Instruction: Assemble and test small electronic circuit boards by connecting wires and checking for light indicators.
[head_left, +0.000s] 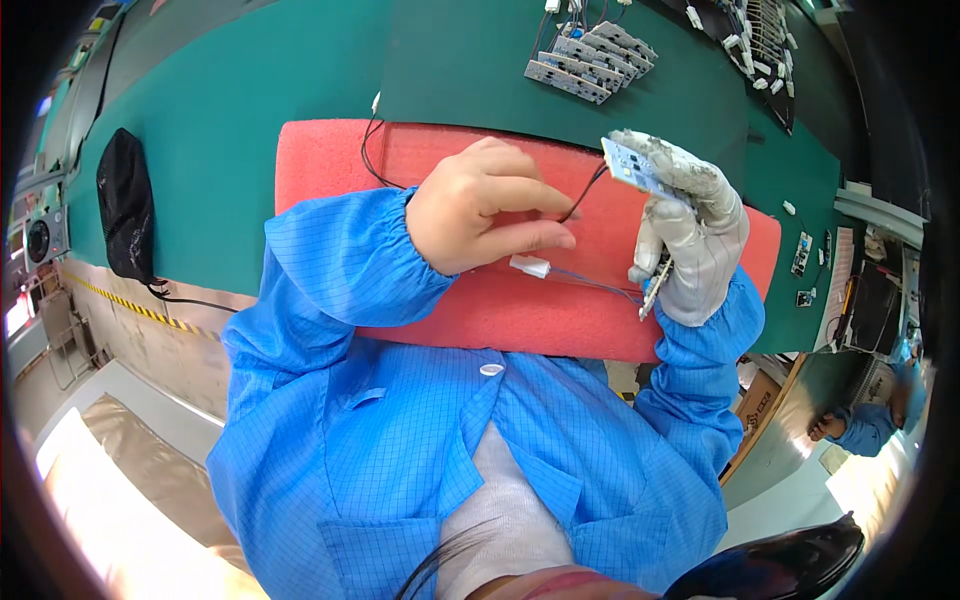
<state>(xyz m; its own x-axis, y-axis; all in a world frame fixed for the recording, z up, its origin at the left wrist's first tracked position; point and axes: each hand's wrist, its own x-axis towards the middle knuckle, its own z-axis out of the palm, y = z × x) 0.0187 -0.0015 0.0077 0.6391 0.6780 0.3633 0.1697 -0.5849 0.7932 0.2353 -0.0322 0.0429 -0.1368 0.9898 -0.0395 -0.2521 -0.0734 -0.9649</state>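
My bare left hand [490, 205] has thumb and fingers closing on a thin black wire [590, 190] over a pink foam pad [330, 160]. That wire runs to a small white circuit board [632, 168], gripped between the thumb and fingers of my gloved right hand [700, 220]. The lower fingers of the same hand hold a second board [655, 288], seen nearly edge-on. From it a thin wire leads left to a white connector [530, 266] over the pad. Another stretch of dark wire [366, 150] disappears behind my left hand, with a white plug at its far end.
Beyond the pad, a stack of circuit boards [590, 65] with wires lies on the green table mat [450, 60]. More connectors [760, 65] lie at the far right. A black pouch [126, 205] rests at left; another person's hand [828, 428] shows at right.
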